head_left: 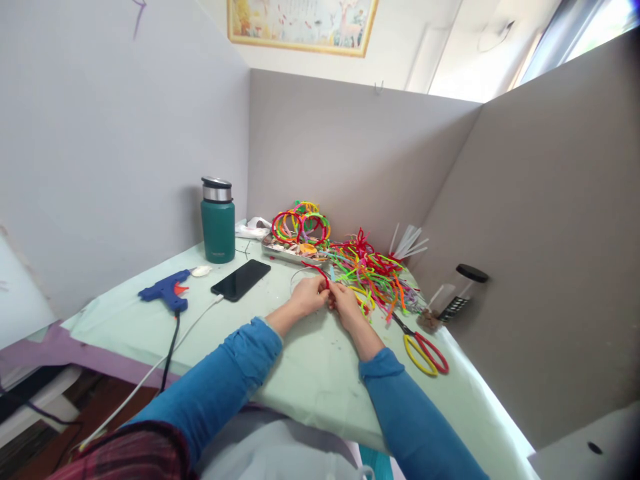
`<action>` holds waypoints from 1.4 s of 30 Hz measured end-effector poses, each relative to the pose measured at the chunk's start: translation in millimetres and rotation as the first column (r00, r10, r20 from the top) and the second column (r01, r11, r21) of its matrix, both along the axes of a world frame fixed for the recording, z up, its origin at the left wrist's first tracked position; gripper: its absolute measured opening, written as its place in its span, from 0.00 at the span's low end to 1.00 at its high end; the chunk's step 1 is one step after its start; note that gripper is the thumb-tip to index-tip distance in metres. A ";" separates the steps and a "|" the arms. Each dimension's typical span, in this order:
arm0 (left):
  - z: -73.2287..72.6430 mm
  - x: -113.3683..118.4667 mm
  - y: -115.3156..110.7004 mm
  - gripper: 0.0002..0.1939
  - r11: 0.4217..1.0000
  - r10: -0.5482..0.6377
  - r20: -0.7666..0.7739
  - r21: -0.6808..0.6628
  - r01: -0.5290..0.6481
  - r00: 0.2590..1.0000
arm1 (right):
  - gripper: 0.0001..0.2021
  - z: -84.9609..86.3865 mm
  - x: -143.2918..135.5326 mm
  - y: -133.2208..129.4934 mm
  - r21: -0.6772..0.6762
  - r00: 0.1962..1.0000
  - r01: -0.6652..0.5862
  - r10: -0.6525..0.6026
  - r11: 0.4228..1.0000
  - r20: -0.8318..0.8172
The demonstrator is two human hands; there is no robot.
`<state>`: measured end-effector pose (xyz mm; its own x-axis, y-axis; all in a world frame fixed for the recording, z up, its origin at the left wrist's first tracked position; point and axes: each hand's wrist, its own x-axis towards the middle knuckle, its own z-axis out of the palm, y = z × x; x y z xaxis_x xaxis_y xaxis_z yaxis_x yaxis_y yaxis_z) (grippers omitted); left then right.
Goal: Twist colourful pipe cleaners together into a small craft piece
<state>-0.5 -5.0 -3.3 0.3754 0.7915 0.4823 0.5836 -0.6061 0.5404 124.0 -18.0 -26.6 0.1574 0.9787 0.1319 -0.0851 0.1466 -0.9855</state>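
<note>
Both hands meet over the middle of the table, fingertips almost touching. My left hand pinches a red fuzzy stem, whose free end sticks up and to the left. From the right, my right hand closes its fingers on the same red stem at its lower part. A thin pale loop shows just left of the hands. Right behind my right hand lies a tangled heap of coloured fuzzy stems, red, green, orange and pink. The lower end of the held stem is hidden by the fingers.
A metal tray carries coloured rings. Leftward are a green bottle, a phone with a white cable and a blue glue gun. Scissors and a clear jar are at right. Grey panels enclose the table.
</note>
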 end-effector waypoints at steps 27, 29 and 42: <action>-0.7 -2.9 2.0 0.09 0.999 0.026 -0.022 0.043 -0.025 0.999 | 0.18 -1.4 1.3 1.7 -0.003 0.997 0.011 -0.011 1.000 -0.073; -1.0 -2.5 2.3 0.09 0.998 0.046 -0.025 0.041 -0.045 0.999 | 0.18 -1.4 1.2 2.2 -0.006 0.997 0.012 -0.012 1.000 -0.072; 1.1 -1.2 1.1 0.07 0.998 0.065 0.015 -0.007 -0.065 0.998 | 0.18 -1.0 1.2 1.6 -0.008 0.997 0.005 -0.006 1.000 -0.071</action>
<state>-1.7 -3.9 -2.2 0.3153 0.8173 0.4823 0.6135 -0.5633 0.5534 125.2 -16.4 -27.6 0.1713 0.9787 0.1128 -0.1539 0.1397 -0.9782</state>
